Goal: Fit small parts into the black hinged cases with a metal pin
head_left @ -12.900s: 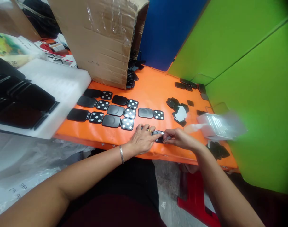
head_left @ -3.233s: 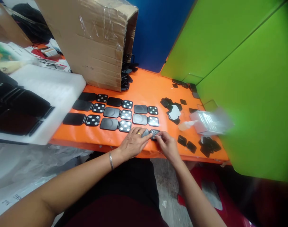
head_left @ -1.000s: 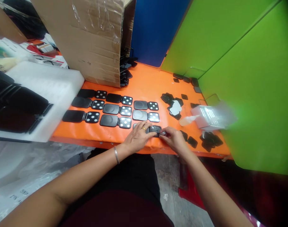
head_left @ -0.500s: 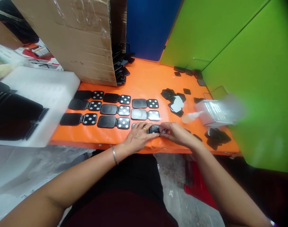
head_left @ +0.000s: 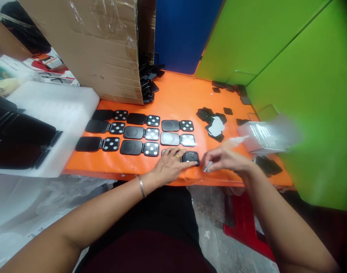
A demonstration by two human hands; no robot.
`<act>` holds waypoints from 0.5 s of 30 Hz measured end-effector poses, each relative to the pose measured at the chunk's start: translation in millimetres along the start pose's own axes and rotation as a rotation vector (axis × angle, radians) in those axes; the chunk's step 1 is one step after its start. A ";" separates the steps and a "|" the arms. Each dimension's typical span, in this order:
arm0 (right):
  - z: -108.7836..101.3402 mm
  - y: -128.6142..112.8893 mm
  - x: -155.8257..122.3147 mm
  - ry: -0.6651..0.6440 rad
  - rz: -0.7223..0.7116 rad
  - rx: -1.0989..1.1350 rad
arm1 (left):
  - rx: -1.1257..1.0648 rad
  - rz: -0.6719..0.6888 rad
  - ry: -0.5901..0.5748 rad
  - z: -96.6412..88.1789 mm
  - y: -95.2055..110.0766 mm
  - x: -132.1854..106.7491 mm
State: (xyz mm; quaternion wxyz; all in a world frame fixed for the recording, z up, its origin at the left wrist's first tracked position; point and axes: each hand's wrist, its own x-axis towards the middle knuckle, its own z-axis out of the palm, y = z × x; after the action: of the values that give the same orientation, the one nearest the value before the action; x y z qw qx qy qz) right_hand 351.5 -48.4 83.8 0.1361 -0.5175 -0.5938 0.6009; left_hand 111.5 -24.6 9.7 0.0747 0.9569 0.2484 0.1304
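My left hand (head_left: pixel 168 165) lies flat with its fingers stretched over a black hinged case (head_left: pixel 192 156) near the table's front edge. It covers the case's left half; on the visible square half are dark round recesses and a silver dot close to my thumb. Just right of the case, my right hand (head_left: pixel 227 159) is closed in a pinch on a short stack of small silver discs (head_left: pixel 208 167), apart from the case. Behind my left hand, similar opened cases (head_left: pixel 131 147) lie in rows, their square halves dotted with silver discs.
A cardboard box (head_left: pixel 105 57) of black pieces stands at the back left, beside white foam (head_left: pixel 79 98). Loose black pieces (head_left: pixel 210 117) and a white piece (head_left: pixel 216 126) lie right of the rows. A white box (head_left: pixel 257 136) sits by the green panel (head_left: pixel 313 113).
My right hand has drawn away from the case to the right, with the silver discs in its fingers. My left hand stays on the case. The view has shifted slightly.
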 end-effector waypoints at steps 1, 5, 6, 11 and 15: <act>4.4 3.1 -5.4 0.109 0.001 0.044 | -0.006 0.003 0.000 -0.5 0.0 -0.2; 28.1 16.3 -8.6 0.599 -0.030 0.169 | -0.035 0.009 0.017 -1.8 -0.4 -1.0; 33.1 19.6 -4.7 0.661 -0.031 0.180 | -0.042 0.008 0.025 -1.9 -0.5 -1.2; 40.2 30.8 20.3 0.738 -0.082 -0.031 | -0.068 0.014 0.039 -1.5 -1.0 -2.0; 36.8 30.1 29.1 0.713 -0.165 -0.437 | -0.082 0.018 0.030 -2.7 -1.0 -2.7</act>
State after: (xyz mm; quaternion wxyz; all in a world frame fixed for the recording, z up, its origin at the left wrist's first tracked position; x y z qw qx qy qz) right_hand 323.7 -54.6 35.8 0.2678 -0.6604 -0.6622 0.2314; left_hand 108.1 -24.8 11.5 0.1092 0.9532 0.2354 0.1554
